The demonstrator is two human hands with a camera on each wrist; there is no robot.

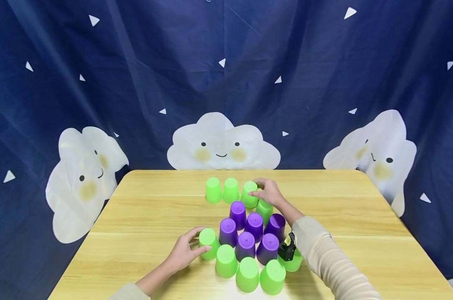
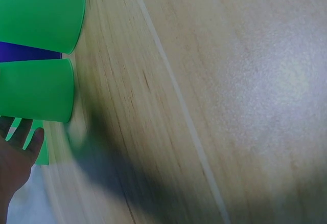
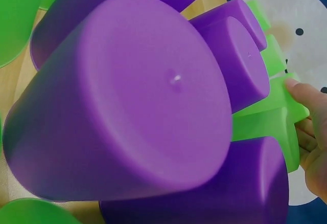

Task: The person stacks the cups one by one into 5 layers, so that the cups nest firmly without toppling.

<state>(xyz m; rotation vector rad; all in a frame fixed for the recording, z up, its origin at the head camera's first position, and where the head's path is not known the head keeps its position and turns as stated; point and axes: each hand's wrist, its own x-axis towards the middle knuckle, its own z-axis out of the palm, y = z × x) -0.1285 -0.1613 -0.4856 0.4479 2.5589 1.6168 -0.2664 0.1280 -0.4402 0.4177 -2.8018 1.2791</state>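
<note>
In the head view, my left hand (image 1: pixel 183 252) holds a green cup (image 1: pixel 209 243) at the near left of a group of upside-down cups, thumb in front and fingers round the back. Its fingers (image 2: pixel 21 134) show beside the green wall in the left wrist view. Farther back, my right hand (image 1: pixel 269 192) grips another green cup (image 1: pixel 249 196), the thumb laid on it, as the right wrist view also shows. Several purple cups (image 1: pixel 246 246) stand upside down between the hands, one purple cup (image 3: pixel 153 91) looming large in the right wrist view.
Two green cups, one at the back left (image 1: pixel 213 191), stand left of the right hand. More green cups, such as a near one (image 1: pixel 247 275), line the front. A green cup (image 1: pixel 294 261) is partly hidden under the right wrist camera (image 1: pixel 287 248). Behind the wooden table (image 1: pixel 143 225) hangs a blue curtain (image 1: pixel 196 54).
</note>
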